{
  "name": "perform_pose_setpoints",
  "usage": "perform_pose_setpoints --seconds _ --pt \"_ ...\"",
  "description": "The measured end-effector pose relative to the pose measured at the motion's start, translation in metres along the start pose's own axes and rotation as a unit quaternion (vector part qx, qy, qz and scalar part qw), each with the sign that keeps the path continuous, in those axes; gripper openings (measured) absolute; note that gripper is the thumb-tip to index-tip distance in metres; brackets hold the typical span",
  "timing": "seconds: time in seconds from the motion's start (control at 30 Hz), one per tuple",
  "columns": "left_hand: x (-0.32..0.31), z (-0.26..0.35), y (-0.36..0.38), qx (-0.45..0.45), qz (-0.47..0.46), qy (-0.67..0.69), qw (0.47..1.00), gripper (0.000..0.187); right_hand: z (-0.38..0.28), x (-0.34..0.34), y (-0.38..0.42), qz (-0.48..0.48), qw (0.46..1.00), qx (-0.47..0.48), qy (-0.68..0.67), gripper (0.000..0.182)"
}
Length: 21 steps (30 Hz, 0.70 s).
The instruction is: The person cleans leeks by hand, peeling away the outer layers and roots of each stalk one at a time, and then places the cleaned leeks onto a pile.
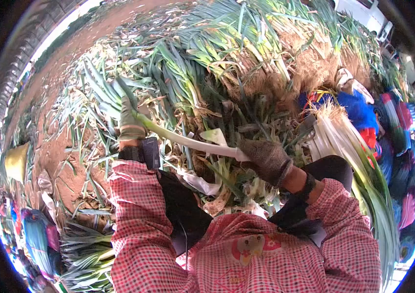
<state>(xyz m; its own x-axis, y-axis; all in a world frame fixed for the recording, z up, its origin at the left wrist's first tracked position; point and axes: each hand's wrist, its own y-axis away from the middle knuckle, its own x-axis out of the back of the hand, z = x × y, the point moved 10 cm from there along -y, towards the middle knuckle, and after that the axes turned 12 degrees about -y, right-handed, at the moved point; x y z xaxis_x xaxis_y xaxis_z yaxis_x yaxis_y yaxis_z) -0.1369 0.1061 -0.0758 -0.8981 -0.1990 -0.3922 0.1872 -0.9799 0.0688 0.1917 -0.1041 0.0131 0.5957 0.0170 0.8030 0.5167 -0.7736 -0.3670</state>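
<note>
I see one leek (pixel 188 140) spanning both gloved hands, long axis roughly horizontal, leaf end left. Left hand (pixel 130 122) is clamped where the green starts, right hand (pixel 266 158) closed around the white root end. Trimmed leeks (pixel 336 139) lie just right.

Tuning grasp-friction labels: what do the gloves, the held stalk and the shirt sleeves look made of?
Left hand and right hand wear gloves: knit fabric by the look, matte and dirt-stained, with a ribbed cuff on the left.
Leek, held in both hands: plant matter, smooth white shaft, slightly glossy, with green fibrous leaves.
Sleeves: woven red-and-white check cloth, probably cotton, matte and creased.
</note>
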Motion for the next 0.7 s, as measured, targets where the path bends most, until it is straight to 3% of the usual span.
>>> perform_pose_setpoints --seconds 0.03,0.1,0.13,0.2,0.23,0.27,0.3,0.37,0.47,0.53,0.67,0.7 --pt "-0.015 0.007 0.013 0.018 -0.016 -0.01 1.0 0.037 -0.003 0.001 0.0 -0.006 1.0 0.002 -0.002 0.035" --pt "-0.036 0.015 0.032 0.056 -0.051 -0.035 0.997 0.019 0.004 -0.025 0.006 -0.15 0.98 -0.082 -0.1 0.033" --pt "-0.04 0.009 0.021 0.038 -0.096 0.03 0.994 0.026 -0.001 -0.021 0.005 -0.151 0.98 -0.081 -0.102 0.033" --pt "-0.047 -0.006 0.013 0.064 -0.138 0.049 0.987 0.019 -0.03 -0.027 0.01 -0.247 0.967 0.006 -0.059 0.035" --pt "-0.045 -0.015 0.006 0.081 -0.135 0.07 0.985 0.019 -0.035 -0.02 0.013 -0.248 0.967 0.006 -0.061 0.035" --pt "-0.037 -0.031 -0.001 0.146 -0.1 0.091 0.98 0.017 -0.042 -0.001 0.014 -0.183 0.98 0.023 -0.071 0.037" --pt "-0.036 -0.032 0.0 0.148 -0.098 0.09 0.98 0.017 -0.048 0.016 0.014 -0.117 0.989 0.039 -0.082 0.039" --pt "-0.025 -0.027 -0.004 0.113 -0.033 0.042 0.992 0.016 -0.05 0.019 0.019 -0.121 0.99 0.039 -0.069 0.04" --pt "-0.029 -0.037 -0.009 0.142 -0.085 0.06 0.984 0.016 -0.067 0.057 0.027 -0.033 0.997 0.051 -0.039 0.05" --pt "-0.034 -0.05 -0.019 0.151 -0.164 0.115 0.968 0.018 -0.075 0.067 0.029 -0.05 0.998 0.021 -0.012 0.049" --pt "-0.024 -0.052 -0.021 0.148 -0.154 0.09 0.973 0.018 -0.067 0.076 0.059 -0.119 0.991 -0.063 0.012 0.038" --pt "0.012 -0.044 -0.036 0.127 -0.104 0.039 0.986 0.019 -0.064 0.079 0.071 -0.161 0.982 -0.096 -0.003 0.036"
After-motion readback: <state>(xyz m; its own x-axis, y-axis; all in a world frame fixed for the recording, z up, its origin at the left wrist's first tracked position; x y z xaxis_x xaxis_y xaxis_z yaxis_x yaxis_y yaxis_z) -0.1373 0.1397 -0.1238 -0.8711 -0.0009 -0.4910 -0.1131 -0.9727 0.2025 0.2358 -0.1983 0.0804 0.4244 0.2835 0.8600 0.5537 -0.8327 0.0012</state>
